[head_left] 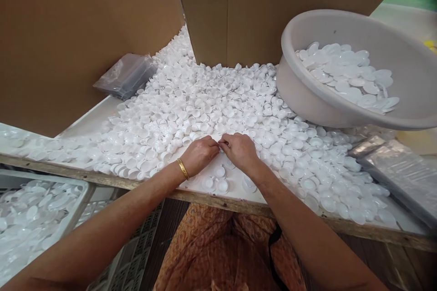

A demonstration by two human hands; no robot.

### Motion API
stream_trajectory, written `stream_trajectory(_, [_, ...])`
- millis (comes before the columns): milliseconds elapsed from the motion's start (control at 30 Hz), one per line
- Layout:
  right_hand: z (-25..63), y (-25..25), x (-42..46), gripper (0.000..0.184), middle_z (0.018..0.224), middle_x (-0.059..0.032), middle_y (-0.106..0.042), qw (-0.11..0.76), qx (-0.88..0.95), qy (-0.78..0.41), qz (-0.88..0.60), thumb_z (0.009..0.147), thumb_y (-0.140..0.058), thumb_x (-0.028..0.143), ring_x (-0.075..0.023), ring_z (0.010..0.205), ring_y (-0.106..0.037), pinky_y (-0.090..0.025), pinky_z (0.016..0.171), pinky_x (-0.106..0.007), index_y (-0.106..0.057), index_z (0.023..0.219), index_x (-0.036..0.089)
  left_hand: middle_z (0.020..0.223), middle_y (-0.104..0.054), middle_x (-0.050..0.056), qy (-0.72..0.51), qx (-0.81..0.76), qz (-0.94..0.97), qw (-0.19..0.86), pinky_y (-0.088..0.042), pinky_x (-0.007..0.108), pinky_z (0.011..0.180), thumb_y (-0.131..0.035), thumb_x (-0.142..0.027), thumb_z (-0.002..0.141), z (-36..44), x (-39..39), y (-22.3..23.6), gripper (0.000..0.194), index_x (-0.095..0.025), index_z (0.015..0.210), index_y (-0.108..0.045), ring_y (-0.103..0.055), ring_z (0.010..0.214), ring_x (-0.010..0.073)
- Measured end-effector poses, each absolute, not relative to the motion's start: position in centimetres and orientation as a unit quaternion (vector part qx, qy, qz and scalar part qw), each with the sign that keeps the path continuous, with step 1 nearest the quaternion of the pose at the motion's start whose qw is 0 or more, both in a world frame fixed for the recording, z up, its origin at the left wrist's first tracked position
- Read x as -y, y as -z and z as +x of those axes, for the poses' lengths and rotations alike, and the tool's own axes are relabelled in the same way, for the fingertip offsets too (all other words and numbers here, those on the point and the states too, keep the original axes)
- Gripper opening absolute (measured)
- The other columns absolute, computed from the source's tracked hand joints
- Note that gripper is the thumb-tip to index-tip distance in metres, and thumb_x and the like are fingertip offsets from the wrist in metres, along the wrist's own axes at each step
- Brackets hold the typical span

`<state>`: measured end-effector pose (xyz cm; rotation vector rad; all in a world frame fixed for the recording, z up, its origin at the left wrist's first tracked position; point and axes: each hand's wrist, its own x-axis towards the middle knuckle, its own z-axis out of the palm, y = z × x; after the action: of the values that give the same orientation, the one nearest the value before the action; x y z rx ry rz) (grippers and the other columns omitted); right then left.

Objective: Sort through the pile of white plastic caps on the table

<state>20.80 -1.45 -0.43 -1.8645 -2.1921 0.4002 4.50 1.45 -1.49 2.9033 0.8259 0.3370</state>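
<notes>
My left hand (200, 153), with a gold bangle on the wrist, and my right hand (240, 150) meet knuckle to knuckle over a big heap of small white plastic caps (211, 104) on a white table (95, 118). Both hands have the fingers curled down and pinched together where they touch. Some small white piece seems caught between the fingertips, but I cannot make it out. Several loose caps (220, 182) lie just below the hands near the table's front edge.
A grey plastic basin (307, 95) holding flat white discs (351, 77) rests tilted on the heap at the right. Cardboard walls (68, 32) stand behind. Clear plastic bags lie at back left (126, 75) and at the right (392, 168). A crate of white discs (30, 218) sits below left.
</notes>
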Motion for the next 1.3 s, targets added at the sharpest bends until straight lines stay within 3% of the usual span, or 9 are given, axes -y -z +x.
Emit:
stream_trajectory(433, [20.9, 0.4, 1.3, 0.016, 0.071, -0.0006, -0.063, 0.103, 0.751, -0.167, -0.631, 0.086, -0.048, 0.027, -0.0144, 0.071, -0.055, -0.029, 0.061, -0.026, -0.063, 0.082, 0.023, 0.078, -0.067, 0.005, -0.184, -0.262, 0.931, 0.175, -0.047, 0.023, 0.065, -0.051, -0.019, 0.085, 4.2, -1.8, 1.8, 0.019, -0.015, 0.078, -0.068, -0.06, 0.073, 0.0141])
stream_trajectory(867, [21.1, 0.0, 1.5, 0.017, 0.073, -0.0003, -0.064, 0.083, 0.753, -0.171, -0.63, 0.086, -0.047, 0.028, -0.0141, 0.07, -0.055, -0.03, 0.062, -0.025, -0.063, 0.083, 0.024, 0.079, -0.063, 0.006, -0.15, -0.265, 0.937, 0.173, -0.046, 0.024, 0.066, -0.045, -0.02, 0.088, 4.2, -0.5, 1.1, 0.023, -0.013, 0.078, -0.064, -0.056, 0.077, 0.0142])
stream_trajectory(1100, [21.3, -0.2, 1.4, 0.019, 0.078, -0.0009, -0.065, 0.067, 0.762, -0.179, -0.619, 0.087, -0.045, 0.028, -0.0151, 0.077, -0.056, -0.031, 0.064, -0.026, -0.063, 0.082, 0.023, 0.075, -0.06, 0.007, -0.048, -0.236, 0.966, 0.088, -0.042, 0.026, 0.061, -0.043, -0.016, 0.088, 5.0, -0.6, 0.3, 0.027, -0.011, 0.069, -0.06, -0.051, 0.072, 0.0159])
stream_trajectory(1300, [20.8, -0.4, 1.7, 0.022, 0.075, -0.0022, -0.066, 0.032, 0.764, -0.158, -0.624, 0.088, -0.041, 0.028, -0.0165, 0.071, -0.057, -0.028, 0.059, -0.028, -0.062, 0.081, 0.022, 0.079, -0.06, 0.008, -0.056, -0.238, 0.963, 0.111, -0.043, 0.026, 0.066, -0.041, -0.016, 0.089, 4.6, -0.2, 0.3, 0.025, -0.01, 0.077, -0.061, -0.051, 0.077, 0.0164])
